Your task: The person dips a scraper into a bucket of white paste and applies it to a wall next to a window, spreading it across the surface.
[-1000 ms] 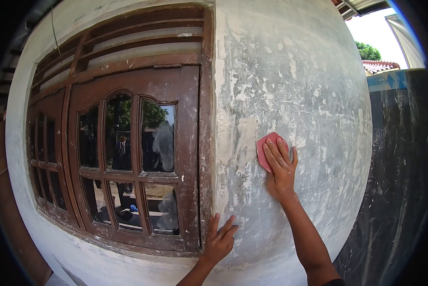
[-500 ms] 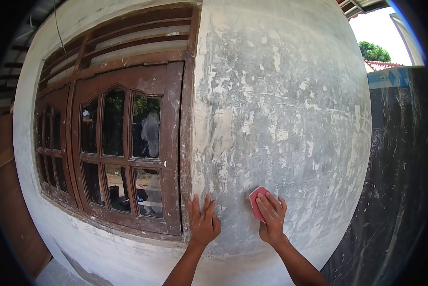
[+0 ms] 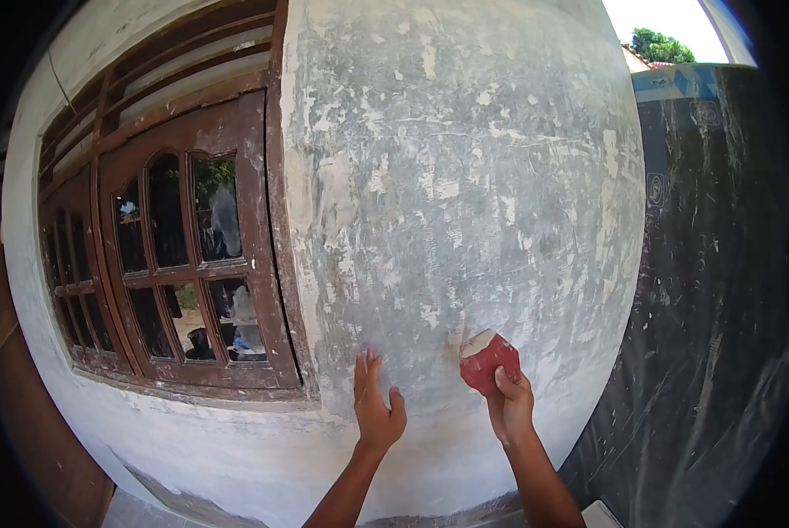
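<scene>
R hand (image 3: 514, 407) pinched red pad (image 3: 493, 368) at its lower R edge, thumb on face; prob. so pale-smeared upper edge was free toward wall (image 3: 500, 220). Pad sat by lower wall; contact unclear. L hand (image 3: 379, 418) held nothing, fingers straight, thumb apart, nr window (image 3: 179, 273), maybe for balance; wall touch can't tell.

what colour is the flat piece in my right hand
The flat piece is red with a pale upper-left corner, clearest in the head view.
</scene>
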`<state>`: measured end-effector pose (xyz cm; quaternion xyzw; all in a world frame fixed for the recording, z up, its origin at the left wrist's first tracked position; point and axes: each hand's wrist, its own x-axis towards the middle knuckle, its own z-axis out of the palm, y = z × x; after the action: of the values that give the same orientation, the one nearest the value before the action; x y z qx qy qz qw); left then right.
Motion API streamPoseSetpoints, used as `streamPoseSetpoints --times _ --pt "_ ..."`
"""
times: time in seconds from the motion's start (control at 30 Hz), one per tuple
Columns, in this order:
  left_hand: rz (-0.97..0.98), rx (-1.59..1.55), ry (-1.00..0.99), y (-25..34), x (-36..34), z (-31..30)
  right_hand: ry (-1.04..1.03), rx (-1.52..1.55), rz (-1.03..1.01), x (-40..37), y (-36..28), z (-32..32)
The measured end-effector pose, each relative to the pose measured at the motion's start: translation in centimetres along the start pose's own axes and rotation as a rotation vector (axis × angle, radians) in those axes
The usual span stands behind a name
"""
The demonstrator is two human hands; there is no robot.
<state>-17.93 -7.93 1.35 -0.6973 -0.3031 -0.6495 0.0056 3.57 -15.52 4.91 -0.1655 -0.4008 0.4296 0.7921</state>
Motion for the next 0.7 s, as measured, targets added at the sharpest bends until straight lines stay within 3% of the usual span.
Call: streamPoseSetpoints --times 0.13,0.5,0.57,0.63,0.7 --pt "-0.109 -0.245 -0.111 2.9 -5.9 3.0 0.152 -0.018 0.068 -5.1 0.5 -4.3" --pt "-0.574 -0.531 -0.397 11.2 -26.2 8.9 0.662 -0.392 0.244 -23.6 -3.5 -16.6" --pt "-0.616 -0.471 -0.510 12.7 -30.0 9.5 0.751 -0.467 0.299 -27.1 -4.4 -19.9" --pt "-0.650 -0.422 -0.663 14.4 -33.6 9.6 0.821 -0.799 0.379 -31.4 -5.2 -24.0" --pt "-0.742 -0.445 -0.717 15.1 -37.4 10.1 0.844 -0.837 0.393 -35.7 -5.7 -28.3"
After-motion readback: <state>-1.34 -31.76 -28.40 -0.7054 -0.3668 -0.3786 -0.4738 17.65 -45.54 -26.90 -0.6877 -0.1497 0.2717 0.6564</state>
